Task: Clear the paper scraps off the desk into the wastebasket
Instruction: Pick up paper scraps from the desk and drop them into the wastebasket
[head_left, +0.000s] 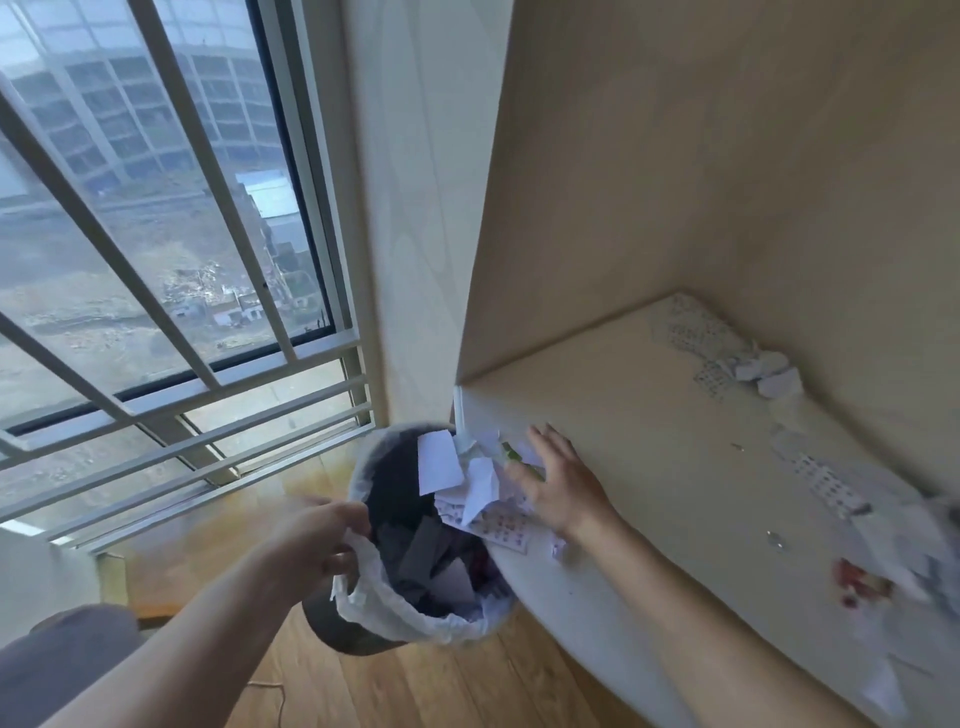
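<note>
A dark wastebasket (363, 631) lined with a white plastic bag is held up against the left edge of the pale desk (649, 467). My left hand (317, 540) grips its near rim and the bag. My right hand (558, 480) lies flat and open on the desk edge, against a heap of white paper scraps (483, 486) that hangs over the basket's mouth. More scraps lie inside the basket. Crumpled white paper (763, 371) sits at the desk's far right, and printed scraps (826, 480) lie along its right side.
A barred window (156, 260) fills the left. A cream wall panel (415, 208) stands behind the basket, and the desk sits in a beige alcove. Small red bits (857, 582) and blurred paper lie at the desk's near right. Wooden floor (441, 686) is below.
</note>
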